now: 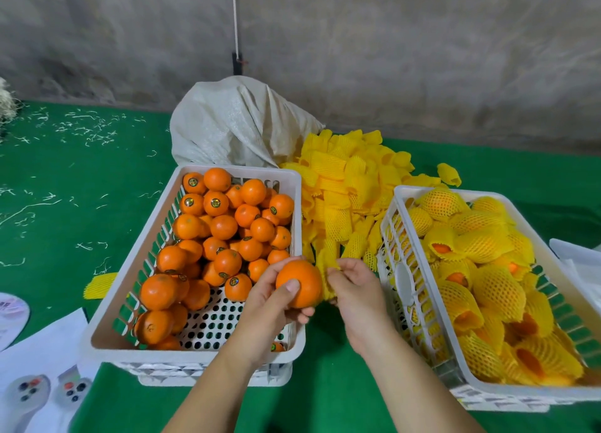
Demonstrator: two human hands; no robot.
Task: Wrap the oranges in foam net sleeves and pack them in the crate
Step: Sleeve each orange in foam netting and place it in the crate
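Note:
My left hand (271, 305) grips a bare orange (300, 281) between the two crates. Just to its right, my right hand (356, 286) pinches a yellow foam net sleeve (327, 263) that touches the orange's right side. The left white crate (297, 205) holds several unwrapped oranges (224, 227), some with stickers. The right white crate (400, 289) is filled with several oranges wrapped in yellow sleeves (487, 244). A heap of loose yellow sleeves (344, 185) lies behind and between the crates.
A white woven sack (237, 123) stands behind the left crate against a grey wall. One stray sleeve (97, 284) lies left of that crate. White paper (42, 344) and two controller-like devices (48, 392) sit at the lower left on the green surface (65, 188).

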